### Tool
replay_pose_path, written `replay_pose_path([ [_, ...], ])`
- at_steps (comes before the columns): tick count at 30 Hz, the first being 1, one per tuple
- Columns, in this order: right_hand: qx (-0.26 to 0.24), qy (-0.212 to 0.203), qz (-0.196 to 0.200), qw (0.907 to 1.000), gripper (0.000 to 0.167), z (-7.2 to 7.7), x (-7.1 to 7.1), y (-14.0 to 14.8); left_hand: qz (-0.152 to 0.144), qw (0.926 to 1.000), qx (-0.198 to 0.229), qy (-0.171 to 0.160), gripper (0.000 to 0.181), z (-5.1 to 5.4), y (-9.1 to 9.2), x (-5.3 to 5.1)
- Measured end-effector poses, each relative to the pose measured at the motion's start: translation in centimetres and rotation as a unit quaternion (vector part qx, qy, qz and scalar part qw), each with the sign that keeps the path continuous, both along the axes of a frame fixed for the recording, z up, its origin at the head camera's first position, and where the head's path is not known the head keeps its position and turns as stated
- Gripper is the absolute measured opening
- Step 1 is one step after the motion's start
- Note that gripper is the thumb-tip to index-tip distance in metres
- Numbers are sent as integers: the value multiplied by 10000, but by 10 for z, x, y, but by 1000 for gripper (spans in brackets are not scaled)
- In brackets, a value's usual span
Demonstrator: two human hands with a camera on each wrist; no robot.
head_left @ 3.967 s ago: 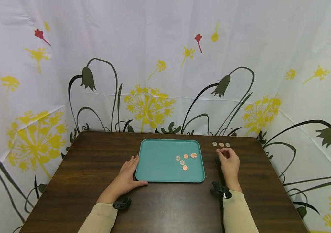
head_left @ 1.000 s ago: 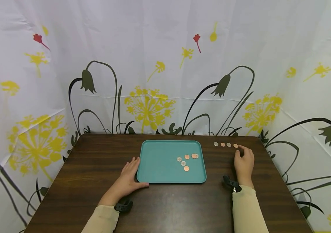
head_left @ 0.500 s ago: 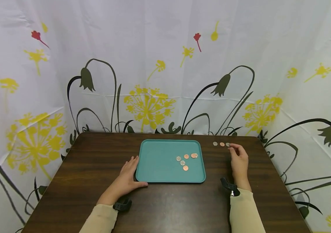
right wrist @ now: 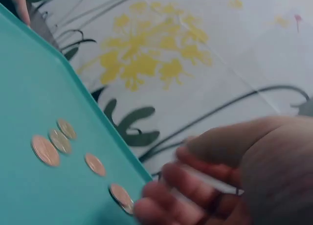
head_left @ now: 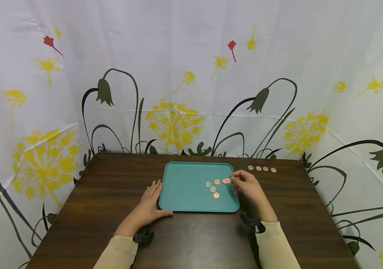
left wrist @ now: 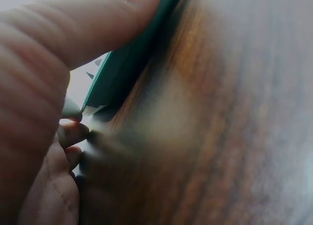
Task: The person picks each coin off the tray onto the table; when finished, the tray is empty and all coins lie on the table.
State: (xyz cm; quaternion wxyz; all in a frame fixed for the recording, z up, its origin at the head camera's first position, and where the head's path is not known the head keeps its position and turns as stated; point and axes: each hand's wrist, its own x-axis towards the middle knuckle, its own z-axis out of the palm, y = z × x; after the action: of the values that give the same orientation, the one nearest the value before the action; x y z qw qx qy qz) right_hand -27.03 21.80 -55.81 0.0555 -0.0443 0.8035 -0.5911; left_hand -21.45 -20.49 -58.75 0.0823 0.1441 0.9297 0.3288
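A teal tray point(head_left: 184, 186) lies on the table with several loose coins toward its right side, some copper-coloured and some silver. My left hand point(head_left: 148, 203) rests at the tray's front left corner, fingers extended along the left side and thumb against the front edge. Over the tray's right rim is my right hand point(head_left: 249, 188), its fingertips beside a silver coin point(head_left: 228, 181) that overlaps a copper coin point(head_left: 224, 181). In the right wrist view, the right fingers point(right wrist: 181, 181) are loosely bent and blurred, with no coin visible between them.
To the right of the tray, near the table's back edge, several coins form a row, from a silver coin point(head_left: 250, 167) to a copper coin point(head_left: 273, 170). The dark wooden table point(head_left: 198, 239) meets a flower-printed curtain point(head_left: 184, 74) behind.
The row on the table has gained a copper coin at its right end since four seconds ago. My right hand has moved left from that row to the tray; my left hand has stayed put.
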Motion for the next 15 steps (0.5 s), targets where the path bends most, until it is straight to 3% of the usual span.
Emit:
replay_pose_path([
  [7,716,-441,766,9935,20,-1,8,-24,-42,9999,-6,132,129,-1,0,0],
  [15,1324,-201,788,9879,16,-15,9,-37,-10,10000,26,20,128,-1,1,0],
])
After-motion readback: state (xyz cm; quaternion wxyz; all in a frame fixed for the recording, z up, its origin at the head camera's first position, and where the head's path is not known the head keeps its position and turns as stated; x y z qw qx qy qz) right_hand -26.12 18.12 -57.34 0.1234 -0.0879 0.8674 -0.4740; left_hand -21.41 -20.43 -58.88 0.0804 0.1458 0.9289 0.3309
